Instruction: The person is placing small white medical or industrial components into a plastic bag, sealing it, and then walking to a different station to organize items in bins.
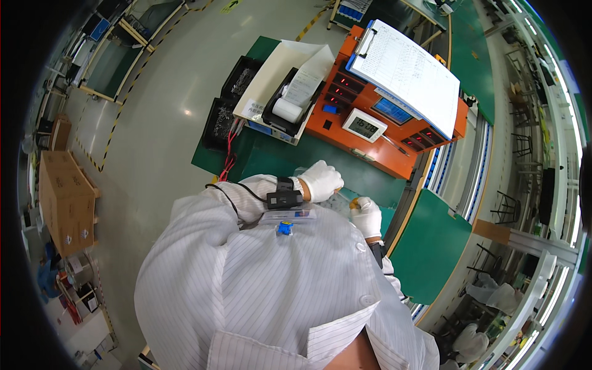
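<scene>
My left hand (322,180), in a white glove, is held in front of my chest over the green work surface (370,185). Its fingers are curled, and whatever they grip is hidden. My right hand (366,217), gloved too, is a little nearer and to the right, its fingers bent inward. A small yellowish-orange spot shows at its fingertips; I cannot tell whether it is bare skin or a small part. Between the hands lies a pale, see-through patch like a plastic sheet or bag (338,201), partly covered by my smock. A black device (284,199) is strapped at my left wrist.
Beyond my hands stands an orange test instrument (370,148) bearing a clipboard (407,74) and a white digital clock (364,126). Left of it are a cream box-like device (253,102) with a paper roll (287,111), red leads (229,154) and black bins (219,123). A conveyor (475,179) runs at right.
</scene>
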`<state>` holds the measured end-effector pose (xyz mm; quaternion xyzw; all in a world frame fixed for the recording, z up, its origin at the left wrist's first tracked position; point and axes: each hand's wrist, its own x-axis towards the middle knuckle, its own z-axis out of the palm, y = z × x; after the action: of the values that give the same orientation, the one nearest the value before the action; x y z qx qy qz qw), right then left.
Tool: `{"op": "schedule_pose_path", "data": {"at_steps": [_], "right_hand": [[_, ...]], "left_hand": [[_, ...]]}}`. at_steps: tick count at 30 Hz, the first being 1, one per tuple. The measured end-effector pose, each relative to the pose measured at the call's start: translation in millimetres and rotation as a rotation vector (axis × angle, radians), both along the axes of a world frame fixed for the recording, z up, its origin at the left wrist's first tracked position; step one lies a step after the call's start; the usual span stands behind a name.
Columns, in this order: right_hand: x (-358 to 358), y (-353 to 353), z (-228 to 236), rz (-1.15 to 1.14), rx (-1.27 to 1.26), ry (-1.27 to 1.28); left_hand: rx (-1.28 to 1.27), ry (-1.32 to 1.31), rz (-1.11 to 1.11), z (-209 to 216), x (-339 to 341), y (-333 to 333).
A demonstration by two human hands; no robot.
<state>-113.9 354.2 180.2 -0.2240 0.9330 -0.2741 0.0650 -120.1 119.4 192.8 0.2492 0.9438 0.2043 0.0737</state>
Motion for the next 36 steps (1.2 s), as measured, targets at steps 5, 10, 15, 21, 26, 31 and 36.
{"op": "schedule_pose_path", "data": {"at_steps": [5,10,15,21,26,31,36], "right_hand": [[1.3,-5.1,3.8,0.049,0.022,0.046],[2.2,-2.0,5.6,0.065,0.066,0.029],[1.8,-4.5,21.9,0.021,0.086,0.024],[5.6,0.1,20.3,0.038,0.117,-0.039],[12.4,3.9,24.9,0.032,0.084,0.012],[10.7,1.7,37.8,-0.002,0.12,0.003],[7.6,1.5,35.4,0.026,0.139,-0.023]], "left_hand": [[-0.036,0.089,-0.036,-2.3,8.8,5.9],[0.053,0.062,-0.041,2.5,1.5,-2.3],[0.033,0.093,-0.072,13.1,-3.9,-9.4],[-0.051,0.025,-0.118,19.6,0.2,-2.6],[-0.107,0.061,-0.082,39.9,-3.2,-13.0],[-0.018,0.069,-0.102,34.9,1.3,-12.6],[-0.003,0.104,-0.106,33.6,4.8,-0.8]]}}
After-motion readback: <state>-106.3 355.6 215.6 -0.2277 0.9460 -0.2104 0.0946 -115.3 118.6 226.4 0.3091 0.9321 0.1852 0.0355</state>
